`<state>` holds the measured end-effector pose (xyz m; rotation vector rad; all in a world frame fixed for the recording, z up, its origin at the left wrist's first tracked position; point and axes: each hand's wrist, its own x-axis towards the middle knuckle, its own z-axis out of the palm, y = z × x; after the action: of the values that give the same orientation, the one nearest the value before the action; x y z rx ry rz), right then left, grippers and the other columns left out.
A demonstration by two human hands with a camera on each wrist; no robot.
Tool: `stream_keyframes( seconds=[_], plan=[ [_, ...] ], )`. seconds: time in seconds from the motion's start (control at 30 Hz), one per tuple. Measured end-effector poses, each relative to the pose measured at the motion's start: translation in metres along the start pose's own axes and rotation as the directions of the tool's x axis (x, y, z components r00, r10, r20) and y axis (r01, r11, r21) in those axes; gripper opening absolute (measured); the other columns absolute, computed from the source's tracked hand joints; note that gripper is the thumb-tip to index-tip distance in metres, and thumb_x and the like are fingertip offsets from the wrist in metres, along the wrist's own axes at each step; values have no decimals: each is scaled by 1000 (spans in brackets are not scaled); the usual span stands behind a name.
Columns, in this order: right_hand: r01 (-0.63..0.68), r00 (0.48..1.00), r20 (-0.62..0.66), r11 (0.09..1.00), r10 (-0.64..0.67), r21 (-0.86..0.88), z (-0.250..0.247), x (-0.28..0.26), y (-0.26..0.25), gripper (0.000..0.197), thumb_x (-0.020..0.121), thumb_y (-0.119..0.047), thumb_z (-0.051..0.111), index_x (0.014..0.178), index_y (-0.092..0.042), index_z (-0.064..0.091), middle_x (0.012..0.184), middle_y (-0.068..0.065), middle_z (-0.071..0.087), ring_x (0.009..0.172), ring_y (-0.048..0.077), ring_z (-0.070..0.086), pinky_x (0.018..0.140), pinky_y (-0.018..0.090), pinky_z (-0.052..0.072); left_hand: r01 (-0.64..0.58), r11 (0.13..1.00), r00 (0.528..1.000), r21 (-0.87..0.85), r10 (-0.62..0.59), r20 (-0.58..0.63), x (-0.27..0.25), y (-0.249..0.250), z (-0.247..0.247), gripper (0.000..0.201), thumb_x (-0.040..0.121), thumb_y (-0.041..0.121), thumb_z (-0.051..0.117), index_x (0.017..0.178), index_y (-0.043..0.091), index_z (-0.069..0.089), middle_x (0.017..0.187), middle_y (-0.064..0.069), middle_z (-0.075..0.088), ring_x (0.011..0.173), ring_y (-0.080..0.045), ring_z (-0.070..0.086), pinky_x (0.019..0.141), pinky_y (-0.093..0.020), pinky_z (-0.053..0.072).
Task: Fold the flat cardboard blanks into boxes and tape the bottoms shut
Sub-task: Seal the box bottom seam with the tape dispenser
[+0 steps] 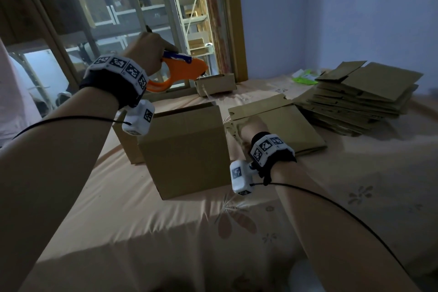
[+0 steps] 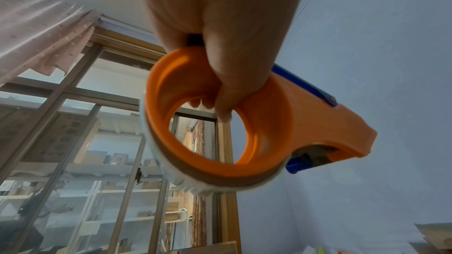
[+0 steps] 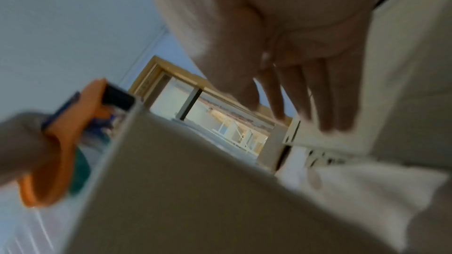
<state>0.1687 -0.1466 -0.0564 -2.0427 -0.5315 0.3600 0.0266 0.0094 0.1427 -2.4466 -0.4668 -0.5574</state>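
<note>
**Dispenser raised, blank under the right hand**

Both forearms reach over the bed. Left hand (image 1: pixel 151 48) curls its fingers through the orange tape dispenser (image 1: pixel 182 71), held above the box (image 1: pixel 187 149). Right hand (image 1: pixel 248 129), fingers straight, lies on a flat blank (image 1: pixel 282 121) just right of the box; the blank stack (image 1: pixel 362 97) sits farther right.

Tape dispenser (image 1: pixel 182 71): orange plastic body, blue lever on top, blue part under the nose.
Folded box (image 1: pixel 187 149): plain brown cardboard.
Flat blank (image 1: pixel 284 123): same brown cardboard.
Stack of blanks (image 1: pixel 369 95): brown, darker at layered edges.
Bed sheet (image 1: pixel 166 232): pale peach, faint flower print.
Wrist bands (image 1: pixel 118 66): black, with white blocks bearing black-and-white square codes.
Wall (image 1: pixel 355 19): pale blue.
Window frame (image 1: pixel 237 19): tan wood.
Curtain (image 2: pixel 36 26): pale pink, small dots.
</note>
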Motion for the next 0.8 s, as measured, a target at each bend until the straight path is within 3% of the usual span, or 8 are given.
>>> stream_keyframes(
  seconds=[0.07, 0.17, 0.27, 0.33, 0.43, 0.53, 0.67, 0.8],
  plan=[
    [65, 989, -142, 967, -30, 245, -5, -4, -10, 44, 101, -38, 39, 88, -3, 62, 91, 16, 66, 82, 32, 62, 70, 34, 48, -15, 1000, 999, -14, 14, -46, -1, 1, 2, 44, 87, -10, 47, 123, 11, 64, 100, -21, 68, 95, -36, 62, 87, -42, 48],
    [160, 987, -99, 877, -130, 453, -4, -27, -24, 54, 101, -54, 27, 67, -19, 48, 62, -1, 49, 56, 16, 47, 52, 28, 35, 7, 999, 998, -34, -9, -56, 0, 3, 2, 44, 87, -11, 47, 123, 10, 63, 101, -22, 67, 95, -36, 61, 86, -40, 46],
    [222, 954, 66, 838, -293, 497, 8, -46, -29, 68, 90, -73, 30, 121, -20, 58, 118, 0, 62, 108, 16, 58, 91, 31, 46, 17, 998, 999, -68, -20, -44, -1, 4, 4, 43, 86, -10, 49, 120, 11, 65, 97, -20, 68, 90, -34, 62, 84, -41, 49],
    [243, 938, 114, 856, -327, 456, 21, -46, -24, 92, 83, -77, 41, 153, -18, 25, 156, 2, 32, 142, 22, 33, 111, 39, 31, 20, 996, 999, -90, -25, -48, -1, 3, 5, 42, 86, -9, 51, 120, 12, 65, 98, -19, 68, 90, -34, 63, 84, -44, 52],
    [288, 928, 122, 888, -351, 359, 37, -40, -13, 108, 74, -72, 62, 155, -20, 13, 159, 1, 24, 146, 21, 25, 116, 39, 28, 32, 995, 998, -90, -37, -45, -3, 3, 8, 41, 88, -6, 51, 120, 15, 65, 98, -17, 67, 91, -32, 62, 84, -44, 52],
    [262, 936, 119, 881, -332, 395, 49, -40, -5, 121, 54, -72, 79, 151, -21, 28, 142, -5, 50, 131, 16, 46, 111, 39, 39, 41, 993, 998, -112, -47, -49, -4, 0, 9, 40, 88, -6, 52, 119, 15, 65, 97, -16, 68, 91, -31, 62, 83, -42, 52],
    [287, 943, 44, 871, -331, 400, 56, -36, 0, 104, 44, -76, 81, 130, -26, 53, 108, -11, 70, 105, 9, 65, 95, 37, 53, 37, 990, 996, -139, -47, -69, -5, -4, 9, 42, 86, -8, 51, 117, 17, 67, 98, -14, 68, 91, -31, 63, 84, -44, 53],
    [312, 933, 42, 864, -356, 395, 50, -48, 2, 62, 67, -55, 80, 118, -25, 60, 95, -16, 68, 93, 5, 64, 82, 24, 53, 43, 987, 995, -155, -55, -77, -7, -8, 11, 40, 86, -7, 53, 115, 17, 68, 97, -13, 69, 93, -29, 63, 84, -40, 51]
  ],
)
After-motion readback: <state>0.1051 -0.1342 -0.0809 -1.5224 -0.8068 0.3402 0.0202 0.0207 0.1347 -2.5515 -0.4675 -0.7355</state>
